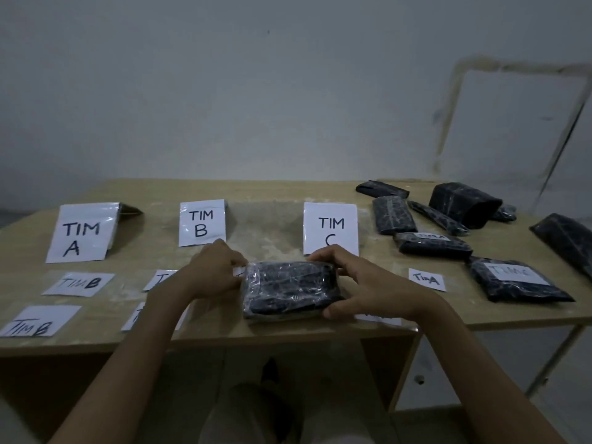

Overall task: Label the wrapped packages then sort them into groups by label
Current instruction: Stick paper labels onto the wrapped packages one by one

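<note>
left hand [214,270] pinches, right hand [355,283] grips package [290,288] ends in front of TIM C sign [331,229], likely steadying it for labelling.

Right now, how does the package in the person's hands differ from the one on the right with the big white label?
The held package shows no label on top; the right package carries a white one. The held package is gripped at its ends by the left hand and right hand; the right package lies untouched. Both are dark bundles under shiny clear wrap.
</note>
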